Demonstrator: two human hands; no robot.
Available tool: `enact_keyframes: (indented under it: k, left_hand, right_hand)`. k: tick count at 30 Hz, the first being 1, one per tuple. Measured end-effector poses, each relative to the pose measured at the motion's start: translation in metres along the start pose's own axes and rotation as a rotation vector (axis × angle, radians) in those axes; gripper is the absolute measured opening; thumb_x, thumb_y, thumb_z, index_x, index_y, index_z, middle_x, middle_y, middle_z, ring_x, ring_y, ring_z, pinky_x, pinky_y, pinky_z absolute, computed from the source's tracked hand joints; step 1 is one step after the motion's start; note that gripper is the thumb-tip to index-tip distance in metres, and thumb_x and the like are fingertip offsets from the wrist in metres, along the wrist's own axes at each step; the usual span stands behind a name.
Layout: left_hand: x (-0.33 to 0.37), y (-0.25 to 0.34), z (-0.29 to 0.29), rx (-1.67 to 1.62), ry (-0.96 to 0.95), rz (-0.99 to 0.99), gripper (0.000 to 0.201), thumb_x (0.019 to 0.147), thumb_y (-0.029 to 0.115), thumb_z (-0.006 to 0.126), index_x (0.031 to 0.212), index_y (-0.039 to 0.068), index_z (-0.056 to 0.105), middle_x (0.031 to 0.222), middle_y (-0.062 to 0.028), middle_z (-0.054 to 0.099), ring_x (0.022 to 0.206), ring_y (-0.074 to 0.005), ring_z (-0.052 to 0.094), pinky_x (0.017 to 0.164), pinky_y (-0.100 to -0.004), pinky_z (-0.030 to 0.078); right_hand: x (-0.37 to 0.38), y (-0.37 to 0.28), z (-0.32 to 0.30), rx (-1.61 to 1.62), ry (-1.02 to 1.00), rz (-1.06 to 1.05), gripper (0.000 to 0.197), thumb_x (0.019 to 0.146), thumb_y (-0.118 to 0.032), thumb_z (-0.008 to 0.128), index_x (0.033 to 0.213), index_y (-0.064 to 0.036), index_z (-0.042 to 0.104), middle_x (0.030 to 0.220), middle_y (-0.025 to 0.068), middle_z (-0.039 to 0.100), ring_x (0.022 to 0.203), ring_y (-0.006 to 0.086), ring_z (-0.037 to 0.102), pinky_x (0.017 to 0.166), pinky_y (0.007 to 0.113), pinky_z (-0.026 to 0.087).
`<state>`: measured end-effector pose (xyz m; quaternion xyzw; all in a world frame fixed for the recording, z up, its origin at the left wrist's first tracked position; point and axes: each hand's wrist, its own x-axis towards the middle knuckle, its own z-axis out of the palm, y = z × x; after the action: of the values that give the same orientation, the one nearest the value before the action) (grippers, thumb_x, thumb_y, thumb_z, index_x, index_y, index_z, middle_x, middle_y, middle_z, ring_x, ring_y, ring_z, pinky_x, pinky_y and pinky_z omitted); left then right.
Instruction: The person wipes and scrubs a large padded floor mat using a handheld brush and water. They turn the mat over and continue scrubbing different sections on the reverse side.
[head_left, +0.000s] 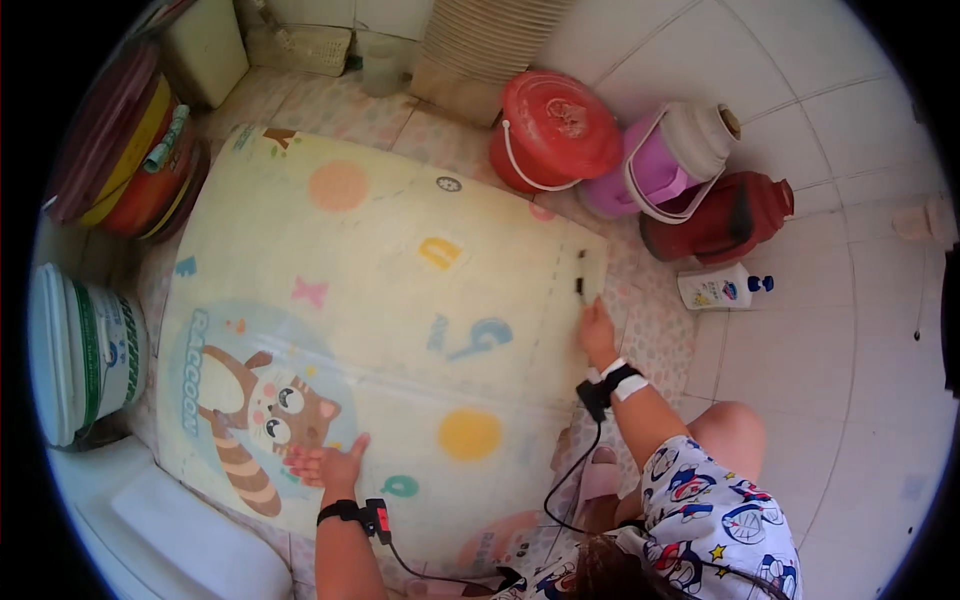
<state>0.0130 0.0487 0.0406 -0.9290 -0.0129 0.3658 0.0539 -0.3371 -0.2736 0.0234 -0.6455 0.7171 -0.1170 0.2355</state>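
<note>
A large cream play mat with a raccoon picture, letters and coloured dots lies spread across the tiled floor. My left hand rests flat on it, fingers stretched out, beside the raccoon's head. Near the mat's right edge, my right hand is closed, fingers pointing away from me. At its fingertips is a small dark piece, perhaps the end of a thin tool; its kind is too small to make out. Another dark spot shows on the mat just beyond.
Along the far right stand a lidded red bucket, a purple thermos flask, a dark red flask and a white pump bottle. Stacked basins and a white tub line the left side. A white fixture fills the lower left.
</note>
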Motion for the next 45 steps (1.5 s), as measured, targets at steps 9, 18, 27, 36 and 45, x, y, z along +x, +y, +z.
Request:
enact_keyframes:
  k: [9, 18, 27, 36, 45]
  left_hand:
    - [-0.004, 0.002, 0.001, 0.008, 0.0, -0.003, 0.142, 0.048, 0.063, 0.073, 0.13, -0.005, -0.02, 0.135, -0.0313, -0.022, 0.127, -0.0428, -0.02, 0.103, -0.0512, -0.004]
    - [-0.006, 0.02, 0.033, -0.083, -0.037, 0.098, 0.14, 0.047, 0.062, 0.074, 0.131, -0.006, -0.015, 0.136, -0.0322, -0.014, 0.127, -0.0449, -0.017, 0.101, -0.0536, -0.005]
    - [-0.021, 0.013, 0.009, -0.23, 0.01, 0.161, 0.143, 0.046, 0.063, 0.074, 0.13, -0.005, -0.019, 0.136, -0.0293, -0.019, 0.125, -0.0428, -0.023, 0.1, -0.0532, -0.01]
    - [-0.023, -0.004, 0.021, -0.313, 0.106, 0.219, 0.131, 0.054, 0.052, 0.073, 0.132, -0.005, -0.016, 0.136, -0.0307, -0.018, 0.126, -0.0447, -0.02, 0.1, -0.0541, -0.008]
    - [-0.087, 0.021, 0.052, -0.769, 0.635, 0.272, 0.059, 0.068, 0.029, 0.067, 0.116, 0.001, 0.047, 0.134, -0.0235, 0.026, 0.124, -0.0378, 0.023, 0.1, -0.0505, 0.018]
  right_hand:
    - [-0.001, -0.126, 0.035, -0.108, -0.178, -0.38, 0.039, 0.086, -0.023, 0.039, 0.119, -0.0011, 0.043, 0.082, 0.0257, 0.058, 0.077, 0.0414, 0.056, 0.067, 0.049, 0.044]
    - [0.028, -0.011, -0.007, -0.042, 0.052, -0.064, 0.045, 0.087, -0.023, 0.039, 0.125, 0.0026, 0.037, 0.072, 0.0251, 0.058, 0.061, 0.0371, 0.057, 0.051, 0.044, 0.043]
    - [-0.187, -0.197, 0.104, 0.027, -0.693, -0.495, 0.053, 0.085, -0.02, 0.045, 0.131, -0.0003, 0.027, 0.078, 0.0239, 0.056, 0.07, 0.0351, 0.056, 0.064, 0.042, 0.043]
    - [-0.16, -0.17, 0.099, -0.271, -0.422, -1.188, 0.056, 0.079, -0.023, 0.051, 0.127, 0.0, 0.036, 0.13, 0.0213, 0.035, 0.121, 0.037, 0.03, 0.1, 0.045, 0.024]
    - [-0.152, -0.163, 0.11, -0.371, -0.321, -1.283, 0.06, 0.077, -0.025, 0.047, 0.131, -0.0033, 0.031, 0.139, 0.0172, 0.024, 0.129, 0.033, 0.02, 0.104, 0.049, 0.011]
